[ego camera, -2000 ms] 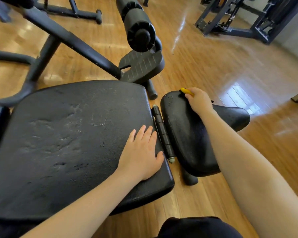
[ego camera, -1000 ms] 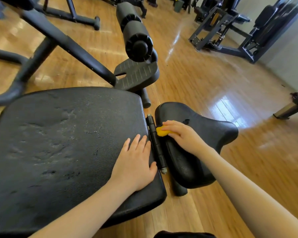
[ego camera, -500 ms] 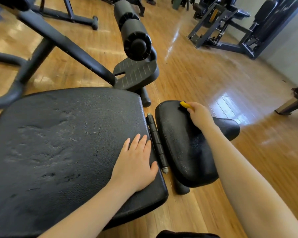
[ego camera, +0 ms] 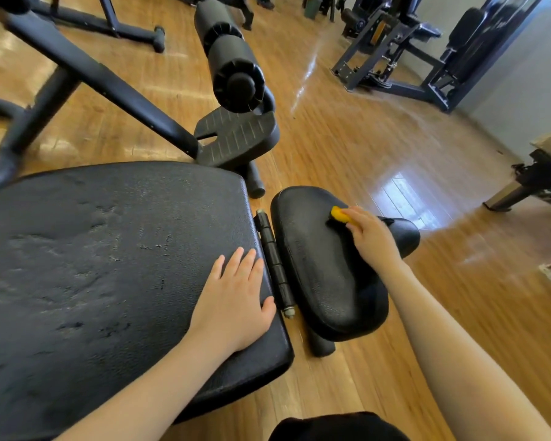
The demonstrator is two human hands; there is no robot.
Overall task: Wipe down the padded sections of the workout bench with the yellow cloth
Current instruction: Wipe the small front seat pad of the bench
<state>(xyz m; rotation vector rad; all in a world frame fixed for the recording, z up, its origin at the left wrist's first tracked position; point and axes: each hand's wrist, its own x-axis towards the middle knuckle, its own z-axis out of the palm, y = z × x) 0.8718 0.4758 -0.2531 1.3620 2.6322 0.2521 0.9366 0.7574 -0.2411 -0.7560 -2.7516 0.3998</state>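
The workout bench has a large black back pad (ego camera: pixel 102 265) with cracked, worn vinyl, and a smaller black seat pad (ego camera: pixel 315 268) to its right, joined by a metal hinge (ego camera: pixel 275 265). My left hand (ego camera: pixel 236 297) lies flat, fingers spread, on the right edge of the large pad. My right hand (ego camera: pixel 371 237) presses a bunched yellow cloth (ego camera: pixel 339 214) onto the far part of the small seat pad. Only a bit of the cloth shows past my fingers.
A black foam roller (ego camera: pixel 229 58) and a ribbed footplate (ego camera: pixel 236 138) stand beyond the pads, on the bench's slanted frame bar (ego camera: pixel 93 78). Other gym machines (ego camera: pixel 427 52) are at the far right. The floor is glossy wood (ego camera: pixel 379 160).
My right hand swept the cloth from the seat pad's far edge to its near-left side by the hinge, back out, and now sits slightly inward from the far edge. My left hand stayed put.
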